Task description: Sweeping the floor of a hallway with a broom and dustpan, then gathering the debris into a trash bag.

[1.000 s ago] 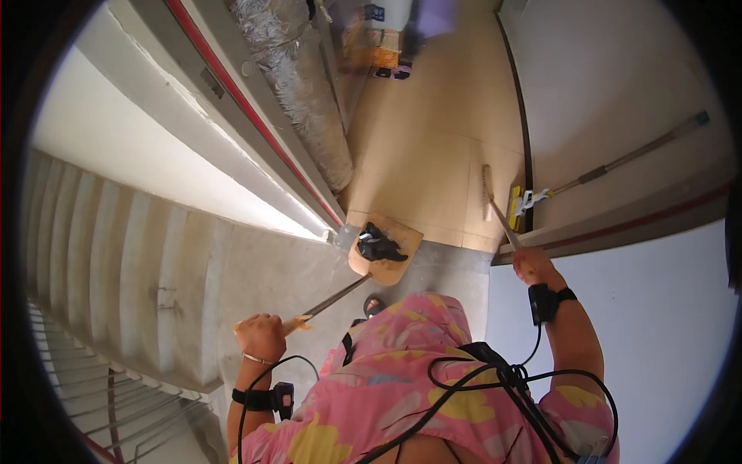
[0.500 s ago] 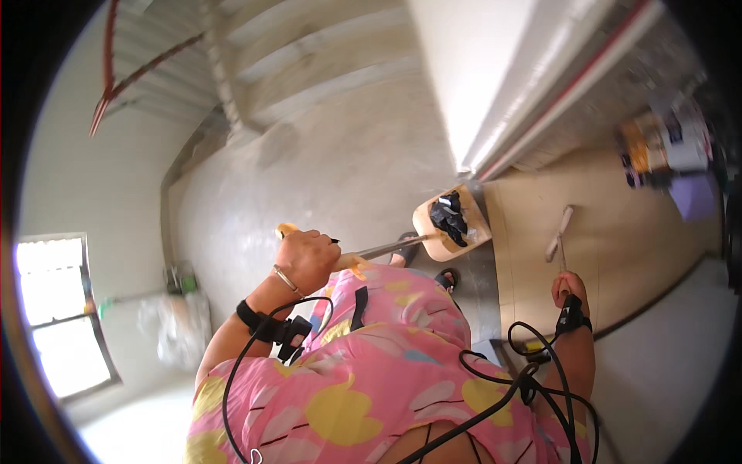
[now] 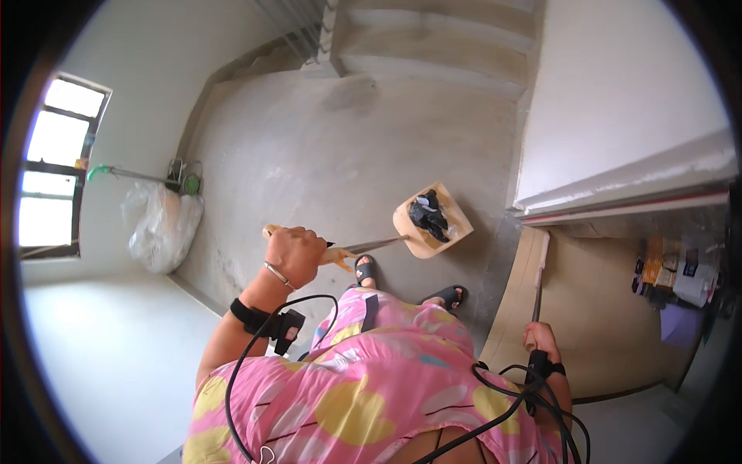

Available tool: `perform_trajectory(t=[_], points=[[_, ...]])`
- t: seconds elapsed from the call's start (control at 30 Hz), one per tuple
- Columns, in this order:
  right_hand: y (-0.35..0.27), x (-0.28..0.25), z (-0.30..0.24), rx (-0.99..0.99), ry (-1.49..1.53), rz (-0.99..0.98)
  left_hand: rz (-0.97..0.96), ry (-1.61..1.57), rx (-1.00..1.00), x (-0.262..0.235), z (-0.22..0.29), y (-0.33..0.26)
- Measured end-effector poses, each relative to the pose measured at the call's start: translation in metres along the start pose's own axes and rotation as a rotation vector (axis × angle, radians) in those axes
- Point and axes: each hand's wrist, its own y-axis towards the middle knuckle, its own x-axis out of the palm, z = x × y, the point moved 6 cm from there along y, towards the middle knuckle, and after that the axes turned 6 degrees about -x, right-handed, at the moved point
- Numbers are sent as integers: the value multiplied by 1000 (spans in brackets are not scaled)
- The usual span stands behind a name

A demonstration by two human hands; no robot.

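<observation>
My left hand (image 3: 296, 254) is closed around the grip of a long-handled dustpan (image 3: 421, 246), which is beige with a grey shaft. A crumpled black plastic bag (image 3: 430, 218) lies in its pan, with some paler scraps beside it. The pan is low over the concrete, just beyond my sandalled feet; I cannot tell if it touches. On the right, my right hand (image 3: 539, 339) is wrapped round the handle of a broom (image 3: 538, 300). The broom's narrow, pale head stands at the doorway's edge on the tan flooring. Both hands have black straps and cables at the wrists.
Concrete stairs (image 3: 437, 50) rise at the far side, beside a white wall (image 3: 618, 100). Stacked packages (image 3: 676, 271) stand in the room at right. A clear plastic bag of stuff (image 3: 162, 228) leans by the left wall, near a green-ended pole (image 3: 127, 174) and a window (image 3: 62, 162).
My view has turned toward the right, so the stairs and doorway sit differently. The dustpan is now farther from my feet, and the broom head has come to the doorway's edge. Both grips stay closed.
</observation>
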Motion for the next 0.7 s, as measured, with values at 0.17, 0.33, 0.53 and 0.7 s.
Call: perform_trajectory(t=[0.17,0.33,0.53,0.7], points=[[-23,137,-19,-17,267,-146,-42,-25,-95,34,-130,-57],[-70,311,-92,255,480,-156,-97,-36,-270,89,-254,-125],[-48,449,-162,51,248,-432,-116,5,-440,122,-346,-180],[-52,487,-249,-79,124,-334,-191,48,-637,140,-385,-220]])
